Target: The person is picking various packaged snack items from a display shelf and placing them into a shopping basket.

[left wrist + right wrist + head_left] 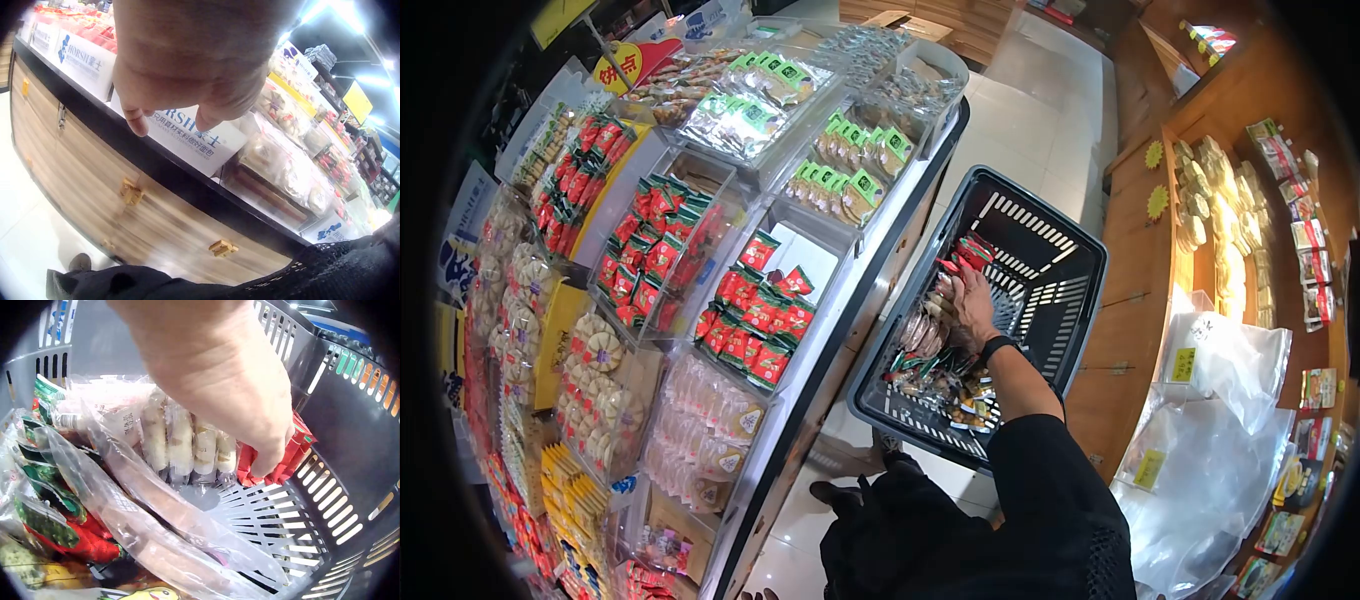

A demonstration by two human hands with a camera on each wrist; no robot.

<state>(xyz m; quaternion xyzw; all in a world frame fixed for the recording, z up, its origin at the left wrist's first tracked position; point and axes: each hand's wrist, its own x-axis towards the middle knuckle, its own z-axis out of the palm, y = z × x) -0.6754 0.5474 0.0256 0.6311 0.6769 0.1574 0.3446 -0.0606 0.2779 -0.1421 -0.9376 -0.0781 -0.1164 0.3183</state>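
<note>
Right hand [975, 308]: fingers narrow, bent around red packets [296, 449], inside basket [350, 419] near its wall; perhaps held there to continue row of wrapped cakes [181, 440] beside them. Flat clear packs [165, 509] lean on edge in basket, probably for saving room. Left hand [194, 56], outside basket, hangs near desk [164, 167]; fingers loosely bent, I see nothing in them. Desk stands left of basket.
</note>
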